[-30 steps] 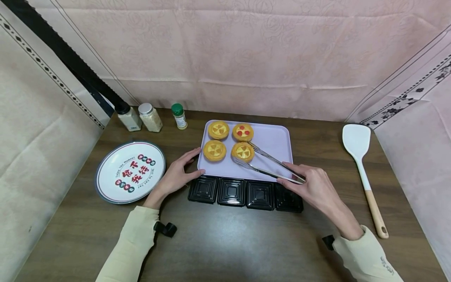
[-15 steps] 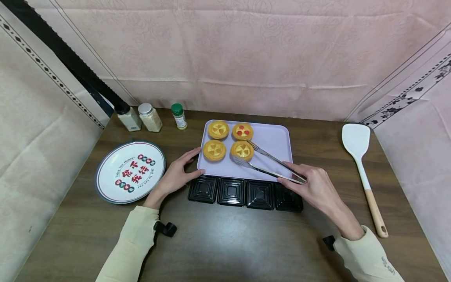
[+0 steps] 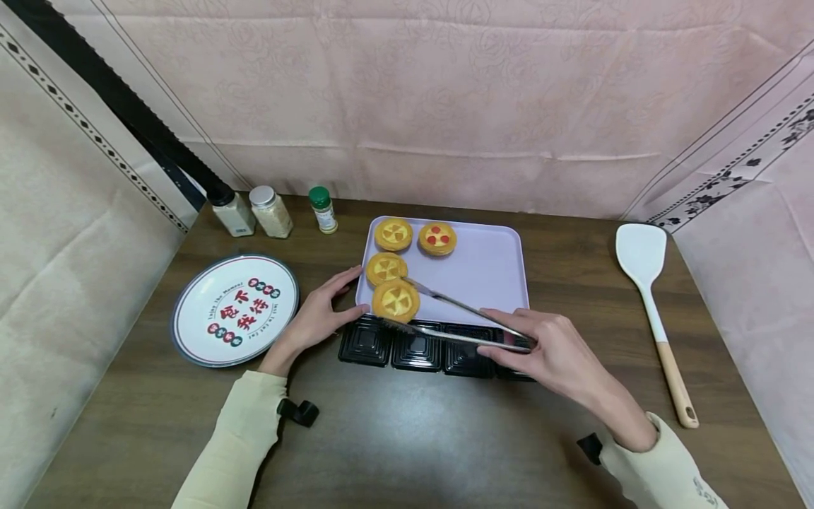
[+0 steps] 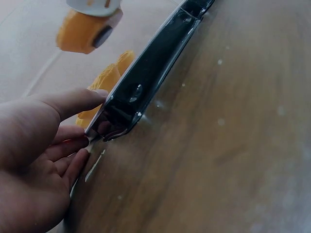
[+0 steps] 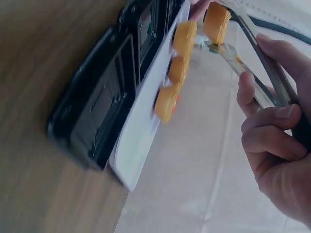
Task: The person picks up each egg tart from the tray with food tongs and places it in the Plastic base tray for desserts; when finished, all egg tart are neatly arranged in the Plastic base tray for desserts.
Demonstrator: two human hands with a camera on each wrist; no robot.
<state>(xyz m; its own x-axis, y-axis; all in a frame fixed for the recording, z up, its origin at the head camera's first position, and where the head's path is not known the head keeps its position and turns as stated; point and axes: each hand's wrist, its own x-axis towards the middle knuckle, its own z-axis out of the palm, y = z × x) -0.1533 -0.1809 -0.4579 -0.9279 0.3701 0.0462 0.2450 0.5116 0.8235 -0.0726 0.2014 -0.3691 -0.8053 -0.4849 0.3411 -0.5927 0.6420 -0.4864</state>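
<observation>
My right hand (image 3: 550,346) holds metal tongs (image 3: 461,338) by their handle end. Between the tong tips is a yellow tart (image 3: 396,300) with a star-like top, raised above the tray in the right wrist view. Other tarts stand on the lilac tray (image 3: 490,272): one plain tart (image 3: 386,267) close behind the held one, another tart (image 3: 393,234) at the back left, and a red-dotted tart (image 3: 437,239) beside that. At the tray's front left corner, my left hand (image 3: 321,318) holds the edge between thumb and fingers.
A black compartmented tray (image 3: 365,343) lies along the lilac tray's front edge. On the left sits a round white plate (image 3: 235,311) with red lettering; behind it stand a green-capped jar (image 3: 323,210) and two white shakers (image 3: 272,212). A white spatula (image 3: 644,258) lies at right.
The right hand's tongs have lifted the front right tart and carried it left and toward the front edge of the lilac tray. The left hand stays in place.
</observation>
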